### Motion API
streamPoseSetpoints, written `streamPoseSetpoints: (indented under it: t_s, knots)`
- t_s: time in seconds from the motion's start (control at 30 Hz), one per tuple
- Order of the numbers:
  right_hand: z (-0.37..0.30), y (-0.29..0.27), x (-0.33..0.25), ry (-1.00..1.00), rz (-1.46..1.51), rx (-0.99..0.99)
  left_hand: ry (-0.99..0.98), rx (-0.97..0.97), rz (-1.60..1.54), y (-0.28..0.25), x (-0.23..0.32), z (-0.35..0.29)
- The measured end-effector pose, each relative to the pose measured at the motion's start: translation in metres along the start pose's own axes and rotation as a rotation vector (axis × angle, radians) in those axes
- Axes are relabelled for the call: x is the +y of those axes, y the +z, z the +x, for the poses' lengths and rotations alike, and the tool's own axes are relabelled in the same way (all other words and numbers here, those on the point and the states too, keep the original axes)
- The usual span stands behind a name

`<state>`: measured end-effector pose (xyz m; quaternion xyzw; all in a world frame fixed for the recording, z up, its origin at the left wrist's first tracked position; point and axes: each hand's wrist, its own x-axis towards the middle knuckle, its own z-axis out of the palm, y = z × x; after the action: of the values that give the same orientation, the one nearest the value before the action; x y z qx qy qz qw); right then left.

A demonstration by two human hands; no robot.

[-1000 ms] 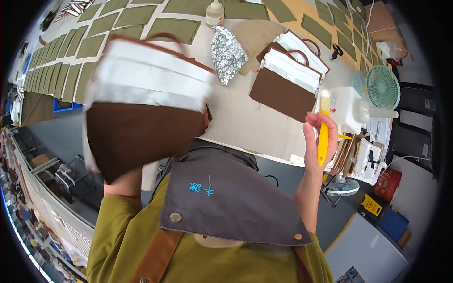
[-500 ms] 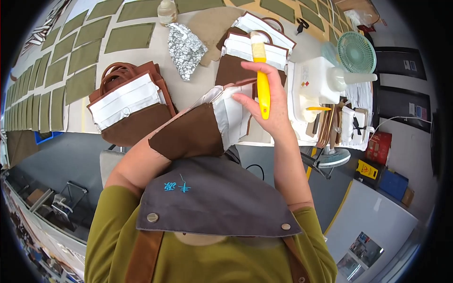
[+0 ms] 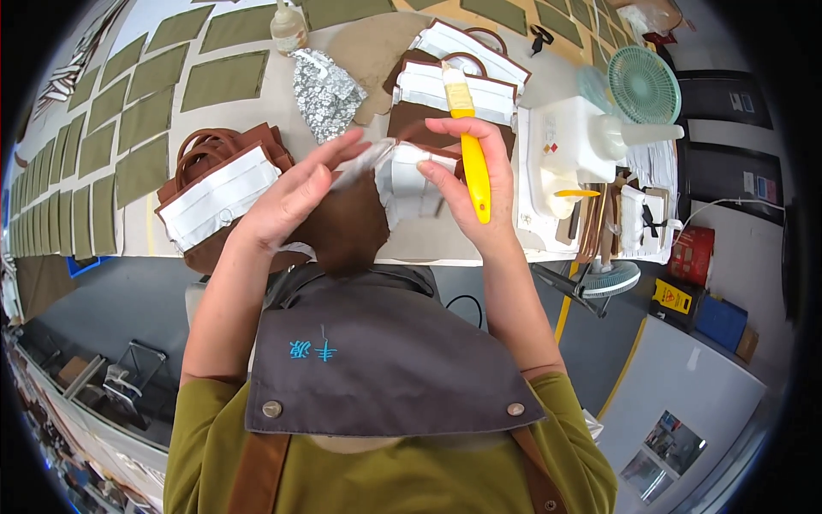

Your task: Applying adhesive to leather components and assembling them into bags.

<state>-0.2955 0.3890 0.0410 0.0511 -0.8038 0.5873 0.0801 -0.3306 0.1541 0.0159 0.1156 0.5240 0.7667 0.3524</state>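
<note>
A small brown bag [image 3: 360, 224] with a white lining hangs above the table's front edge, partly blurred. My right hand [image 3: 490, 184] pinches its upper edge between thumb and fingers. The same hand keeps a yellow-handled paintbrush [image 3: 476, 171] against the palm, bristles pointing away from me. To the left of the bag, my left hand [image 3: 295, 193] is open, its fingers stretched out and close to the bag's side; whether they touch it is unclear. Behind the left wrist lies a stack of brown bags [image 3: 218, 184] with loop handles and white linings.
More bags [image 3: 467, 90] lie beyond my right hand. A large white jug [image 3: 574, 141] with a spout stands to the right, near a green fan [image 3: 644, 86]. A floral cloth [image 3: 328, 94] and small bottle [image 3: 288, 30] are further back. Rows of olive panels [image 3: 224, 81] cover the left.
My left hand, earlier hidden inside the bag, has come out and is now open at its left side. The right hand keeps its hold on the brush and the bag's edge.
</note>
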Motion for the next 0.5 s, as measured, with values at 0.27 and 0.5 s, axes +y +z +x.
streamPoseSetpoints:
  t_s: [0.27,0.5]
  knots:
    - [0.002,0.008,-0.008,-0.029,-0.023,0.002,-0.151,0.156,0.136,-0.002,0.013,-0.002]
    - [-0.019,0.017,-0.001,-0.069,0.016,-0.094,-0.047,0.114,0.304,0.004,0.029,0.001]
